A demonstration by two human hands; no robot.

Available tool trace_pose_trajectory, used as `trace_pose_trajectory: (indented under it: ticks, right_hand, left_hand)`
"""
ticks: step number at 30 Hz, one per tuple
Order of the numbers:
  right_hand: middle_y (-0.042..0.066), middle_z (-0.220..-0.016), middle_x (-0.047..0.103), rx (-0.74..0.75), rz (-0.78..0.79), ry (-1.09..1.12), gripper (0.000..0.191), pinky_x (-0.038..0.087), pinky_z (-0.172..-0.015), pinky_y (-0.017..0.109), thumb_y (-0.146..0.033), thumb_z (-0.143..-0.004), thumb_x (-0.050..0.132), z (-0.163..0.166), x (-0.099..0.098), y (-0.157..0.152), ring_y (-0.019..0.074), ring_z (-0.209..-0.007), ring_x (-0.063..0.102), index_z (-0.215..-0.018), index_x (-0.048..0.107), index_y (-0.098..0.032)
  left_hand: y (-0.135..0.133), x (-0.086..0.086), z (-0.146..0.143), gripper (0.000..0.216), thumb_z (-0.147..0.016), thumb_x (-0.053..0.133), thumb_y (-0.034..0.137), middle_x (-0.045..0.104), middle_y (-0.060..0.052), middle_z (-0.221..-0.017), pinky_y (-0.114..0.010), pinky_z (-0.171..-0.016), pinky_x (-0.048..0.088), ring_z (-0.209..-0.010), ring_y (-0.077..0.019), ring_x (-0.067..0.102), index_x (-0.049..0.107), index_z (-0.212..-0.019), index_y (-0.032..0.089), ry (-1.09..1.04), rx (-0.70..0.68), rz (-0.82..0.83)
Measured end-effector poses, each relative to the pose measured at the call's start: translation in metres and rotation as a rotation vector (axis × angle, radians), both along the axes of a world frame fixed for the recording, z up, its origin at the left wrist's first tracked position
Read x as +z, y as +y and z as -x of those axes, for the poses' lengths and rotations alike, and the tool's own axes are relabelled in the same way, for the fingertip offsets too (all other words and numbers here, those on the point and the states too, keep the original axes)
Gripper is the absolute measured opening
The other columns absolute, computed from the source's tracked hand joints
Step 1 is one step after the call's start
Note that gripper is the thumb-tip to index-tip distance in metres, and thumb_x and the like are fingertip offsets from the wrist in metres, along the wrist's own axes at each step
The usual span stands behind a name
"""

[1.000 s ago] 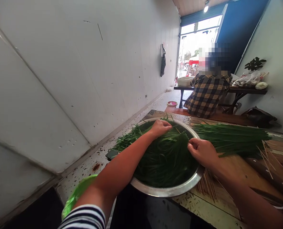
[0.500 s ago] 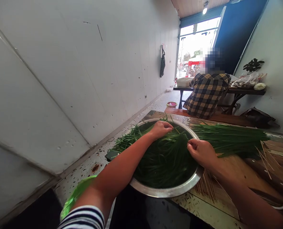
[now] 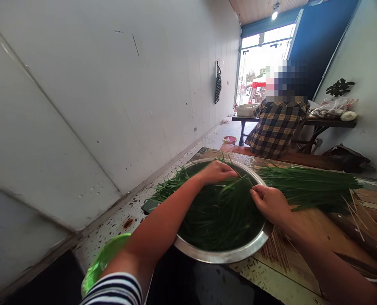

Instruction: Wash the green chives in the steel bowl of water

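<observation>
A wide steel basin (image 3: 214, 256) stands before me, heaped with long green garlic chives (image 3: 217, 220). My left hand (image 3: 219, 172) reaches over its far side, thumb and fingers pinched on chive leaves. Close beside those fingertips shows a short length of thin wooden skewer (image 3: 238, 173). At the basin's right rim my right hand (image 3: 270, 204) is closed in a pinch at the edge of a dense bunch of chives gathered on the skewer. The skewer's end in the right fingers is mostly hidden.
More chives (image 3: 309, 184) lie in a pile on the wooden table, with loose skewers (image 3: 275, 250) beside the basin. A knife handle (image 3: 355, 231) rests on the board at right. A green-lined bin (image 3: 106, 258) stands lower left. A person in a plaid shirt (image 3: 277, 127) sits ahead.
My left hand has moved slightly right, closer to the right hand and the bunched chives. The right hand stays pinched at nearly the same spot. The view has shifted a little.
</observation>
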State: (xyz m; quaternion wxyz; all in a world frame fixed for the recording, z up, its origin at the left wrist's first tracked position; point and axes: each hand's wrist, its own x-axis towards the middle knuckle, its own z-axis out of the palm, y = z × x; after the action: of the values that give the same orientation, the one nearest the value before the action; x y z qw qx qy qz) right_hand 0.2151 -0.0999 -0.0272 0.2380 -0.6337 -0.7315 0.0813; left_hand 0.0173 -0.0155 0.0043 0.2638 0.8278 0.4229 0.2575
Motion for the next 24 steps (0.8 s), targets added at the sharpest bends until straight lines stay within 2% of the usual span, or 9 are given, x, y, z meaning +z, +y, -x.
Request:
trace_pose_trajectory:
  ticks: [2,4,9,17,20,24]
  right_hand:
    - [0.002,-0.061,0.063,0.028,-0.009,0.004,0.029,0.031,-0.055,0.025,-0.035,-0.08,0.04,0.0,0.0,-0.001,0.0141,-0.057,0.054,-0.072,0.063,-0.019]
    - [0.001,-0.058,0.061,0.06,-0.014,-0.004,0.027,0.03,-0.055,0.025,-0.034,-0.078,0.041,0.001,0.0,-0.002,0.0127,-0.054,0.051,-0.067,0.061,-0.02]
    - [0.0,-0.054,0.056,0.056,0.0,-0.034,0.024,0.026,-0.051,0.024,-0.032,-0.075,0.043,0.003,0.002,-0.003,0.0107,-0.05,0.044,-0.057,0.051,-0.019]
    - [0.0,-0.056,0.056,0.023,0.033,-0.032,0.023,0.026,-0.053,0.024,-0.032,-0.075,0.042,0.005,0.004,-0.004,0.0118,-0.053,0.046,-0.06,0.052,-0.019]
    - [0.0,-0.056,0.056,0.02,0.038,-0.028,0.023,0.026,-0.053,0.024,-0.033,-0.075,0.042,0.005,0.004,-0.004,0.0119,-0.054,0.046,-0.061,0.052,-0.019]
    - [0.0,-0.056,0.056,0.024,0.033,-0.014,0.023,0.026,-0.053,0.024,-0.033,-0.075,0.042,0.006,0.004,-0.003,0.0118,-0.053,0.047,-0.061,0.053,-0.019]
  left_hand:
    - [0.006,-0.003,0.004,0.026,-0.077,0.057,0.033,0.071,-0.003,-0.083,-0.024,-0.078,0.045,-0.08,-0.0144,0.06,0.074,-0.089,0.017,0.071,0.148,-0.059]
    - [0.01,-0.009,0.004,0.022,-0.074,0.059,0.031,0.07,-0.005,-0.084,-0.029,-0.083,0.043,-0.083,-0.0172,0.06,0.074,-0.086,0.019,0.184,0.207,-0.085]
    - [0.009,-0.02,-0.003,0.022,-0.074,0.06,0.035,0.069,-0.005,-0.09,-0.04,-0.092,0.037,-0.092,-0.0217,0.059,0.073,-0.087,0.022,0.428,0.182,-0.044]
    - [0.005,-0.016,-0.011,0.018,-0.075,0.058,0.027,0.068,-0.006,-0.095,-0.05,-0.095,0.033,-0.095,-0.0241,0.059,0.072,-0.085,0.021,0.569,0.156,-0.102]
    - [0.002,-0.012,-0.013,0.017,-0.074,0.06,0.027,0.069,-0.007,-0.094,-0.047,-0.094,0.036,-0.095,-0.0239,0.059,0.072,-0.083,0.019,0.557,0.19,-0.114]
    - [0.0,-0.007,-0.01,0.021,-0.074,0.058,0.029,0.07,-0.005,-0.087,-0.03,-0.082,0.045,-0.084,-0.017,0.061,0.072,-0.087,0.018,0.302,0.259,-0.019]
